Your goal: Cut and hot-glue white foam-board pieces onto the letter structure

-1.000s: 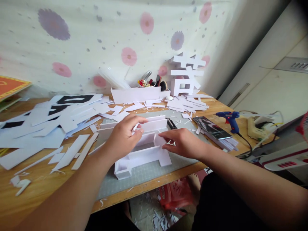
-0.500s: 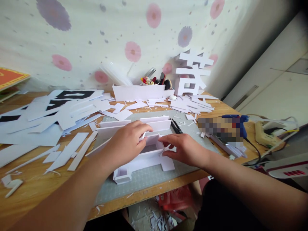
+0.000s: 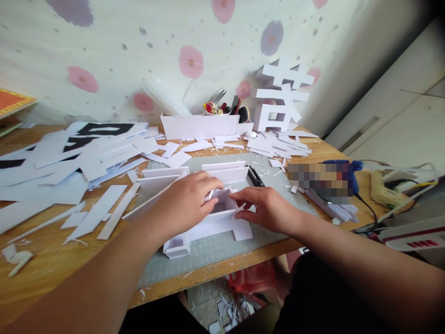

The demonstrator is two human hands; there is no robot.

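A hollow white foam-board character (image 3: 208, 230) with raised walls lies on the grey cutting mat (image 3: 205, 264) in front of me. My left hand (image 3: 189, 202) reaches over its left part, thumb and fingers pinching a small white board strip (image 3: 209, 195) beside the square opening in the middle. Against the right corner of that opening my right hand (image 3: 266, 206) has its thumb and index finger closed round the wall, the other fingers curled. Much of the character's left side is hidden under my left hand and forearm. Behind my right hand lies a black cutter knife (image 3: 255, 176).
Cut white sheets (image 3: 97, 157) with some black print pile up at the left. A finished white character (image 3: 278, 99) stands at the back beside a white box (image 3: 200, 126) of tools. A blue glue gun (image 3: 355, 176), partly blurred out, and a power strip (image 3: 384, 188) are at the right.
My view has tilted slightly down. My left hand and the strip have shifted a little right, closer to the right hand, which keeps its place at the corner.
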